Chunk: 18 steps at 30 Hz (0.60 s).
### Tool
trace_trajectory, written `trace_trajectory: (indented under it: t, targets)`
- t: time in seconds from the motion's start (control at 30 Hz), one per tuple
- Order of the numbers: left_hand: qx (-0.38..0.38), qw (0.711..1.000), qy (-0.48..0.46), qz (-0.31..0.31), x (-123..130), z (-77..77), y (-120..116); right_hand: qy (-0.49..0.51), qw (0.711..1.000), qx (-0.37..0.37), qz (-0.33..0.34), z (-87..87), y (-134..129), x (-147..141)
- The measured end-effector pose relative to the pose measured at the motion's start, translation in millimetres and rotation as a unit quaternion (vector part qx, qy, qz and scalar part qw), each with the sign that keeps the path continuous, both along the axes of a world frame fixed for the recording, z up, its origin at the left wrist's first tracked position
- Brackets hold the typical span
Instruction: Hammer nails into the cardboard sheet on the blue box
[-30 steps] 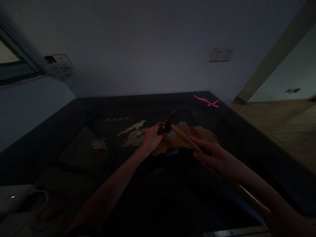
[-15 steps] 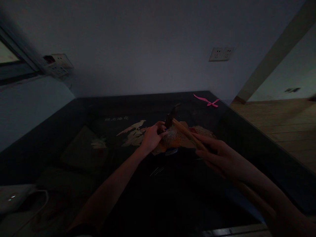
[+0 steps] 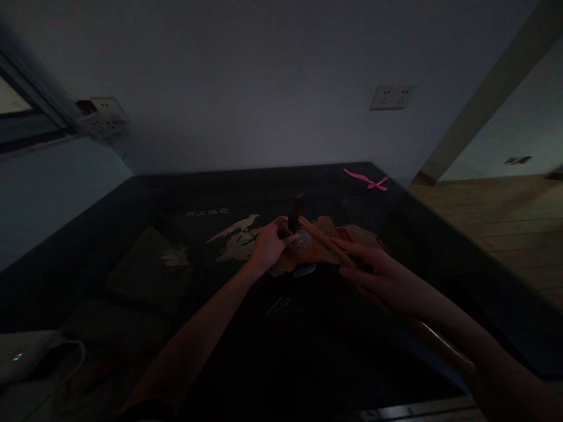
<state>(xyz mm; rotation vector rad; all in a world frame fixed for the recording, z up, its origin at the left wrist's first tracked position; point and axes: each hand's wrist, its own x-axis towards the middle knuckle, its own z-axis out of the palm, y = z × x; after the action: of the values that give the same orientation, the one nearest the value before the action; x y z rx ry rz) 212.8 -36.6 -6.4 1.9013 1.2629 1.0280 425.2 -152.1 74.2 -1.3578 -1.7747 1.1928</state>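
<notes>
My right hand (image 3: 376, 269) is wrapped around the long wooden handle of a hammer (image 3: 323, 239), which runs back beneath my forearm. The dark, slightly blurred hammer head stands right beside the fingertips of my left hand (image 3: 269, 243). Thumb and forefinger of that hand curl together at the edge of an orange and tan spotted piece (image 3: 308, 253). Whatever they pinch is too dark and small to make out. The spotted piece lies on the black tabletop (image 3: 290, 346), partly covered by the hammer and fingers.
A pink ribbon-like strip (image 3: 369, 180) lies at the table's far right corner. Pale bird artwork (image 3: 235, 231) decorates the surface left of my hand. A white device with a cable (image 3: 30, 351) sits at the lower left. A wall with sockets (image 3: 391, 97) rises behind.
The hammer head has shifted left, closer to my left fingertips, and my right hand has moved slightly left with the handle. My left hand stays almost in place.
</notes>
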Motion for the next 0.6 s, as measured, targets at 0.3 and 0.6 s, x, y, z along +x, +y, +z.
trace_trajectory:
  t: [0.3, 0.6]
  targets:
    - [0.003, 1.000, -0.016, -0.001, 0, 1.9, -1, 0.056, 0.993, -0.071, -0.073, -19.3, -16, 16]
    - [0.030, 0.999, -0.028, -0.024, -2, -1.7, 1, 0.181, 0.971, -0.096, -0.124, -54.1, -26, 18]
